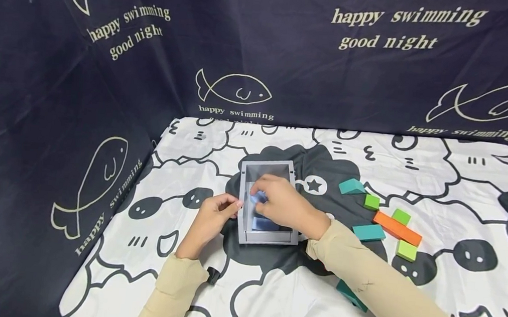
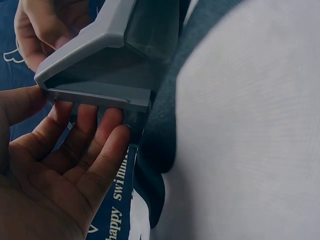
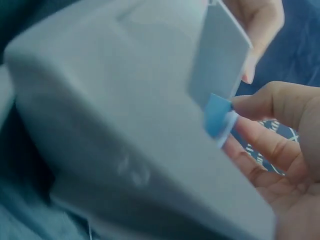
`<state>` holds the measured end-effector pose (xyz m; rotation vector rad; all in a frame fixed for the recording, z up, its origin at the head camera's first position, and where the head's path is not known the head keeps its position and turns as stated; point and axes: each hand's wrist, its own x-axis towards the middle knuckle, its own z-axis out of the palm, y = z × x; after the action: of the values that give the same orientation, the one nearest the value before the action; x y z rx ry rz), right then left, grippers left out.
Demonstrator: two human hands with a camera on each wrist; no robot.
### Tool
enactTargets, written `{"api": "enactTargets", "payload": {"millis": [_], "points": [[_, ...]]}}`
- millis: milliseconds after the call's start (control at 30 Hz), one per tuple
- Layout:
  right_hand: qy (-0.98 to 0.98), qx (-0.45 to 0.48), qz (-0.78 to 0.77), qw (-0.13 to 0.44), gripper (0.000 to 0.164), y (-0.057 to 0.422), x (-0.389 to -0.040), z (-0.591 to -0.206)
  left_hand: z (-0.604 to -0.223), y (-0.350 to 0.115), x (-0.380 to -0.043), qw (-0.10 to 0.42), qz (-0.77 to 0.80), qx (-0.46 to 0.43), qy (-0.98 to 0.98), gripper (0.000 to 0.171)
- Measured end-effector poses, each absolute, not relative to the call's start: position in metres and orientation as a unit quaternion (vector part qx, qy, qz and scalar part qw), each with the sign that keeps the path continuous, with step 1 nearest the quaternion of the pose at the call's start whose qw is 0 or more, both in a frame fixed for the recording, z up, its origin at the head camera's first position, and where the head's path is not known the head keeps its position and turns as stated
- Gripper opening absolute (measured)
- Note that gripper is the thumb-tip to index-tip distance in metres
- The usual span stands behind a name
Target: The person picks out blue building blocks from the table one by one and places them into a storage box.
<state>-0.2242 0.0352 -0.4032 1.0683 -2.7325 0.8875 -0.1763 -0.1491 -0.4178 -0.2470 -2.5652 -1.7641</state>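
Observation:
A grey open-topped bin [image 1: 269, 238] sits on the patterned cloth. My left hand [image 1: 210, 220] grips its left side; in the left wrist view the thumb is at the rim's corner and the fingertips press underneath the rim [image 2: 100, 99]. My right hand [image 1: 288, 204] reaches over the right wall into the bin. Between its thumb and fingers it pinches a blue block [image 3: 218, 114], with a pale edge showing beside it in the right wrist view. Other blue pieces [image 1: 264, 224] lie on the bin's floor, partly hidden by the hand.
Right of the bin lie a teal triangular block [image 1: 352, 187], a teal block [image 1: 368, 232], an orange bar [image 1: 396, 229] and several green blocks [image 1: 371, 202]. Another teal block [image 1: 351, 295] is partly under the right sleeve. A dark printed curtain [image 1: 333, 85] hangs behind and at left.

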Motion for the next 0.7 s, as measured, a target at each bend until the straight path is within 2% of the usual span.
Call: {"api": "enactTargets", "payload": {"millis": [267,433,700], "points": [[-0.9,0.351,0.257,-0.002,0.014,0.019,-0.227,-0.415,-0.418,-0.149,-0.174,0.014,-0.56,-0.081,-0.825,0.017],[-0.901,0.356,0.247,-0.002,0.014,0.014,-0.226,-0.421,-0.418,-0.149,-0.175,0.011,-0.551,-0.077,-0.831,0.018],[-0.906,0.355,0.23,0.008,0.014,0.012,-0.224,-0.422,-0.448,-0.159,-0.191,0.012,-0.551,-0.077,-0.831,0.02]]}}
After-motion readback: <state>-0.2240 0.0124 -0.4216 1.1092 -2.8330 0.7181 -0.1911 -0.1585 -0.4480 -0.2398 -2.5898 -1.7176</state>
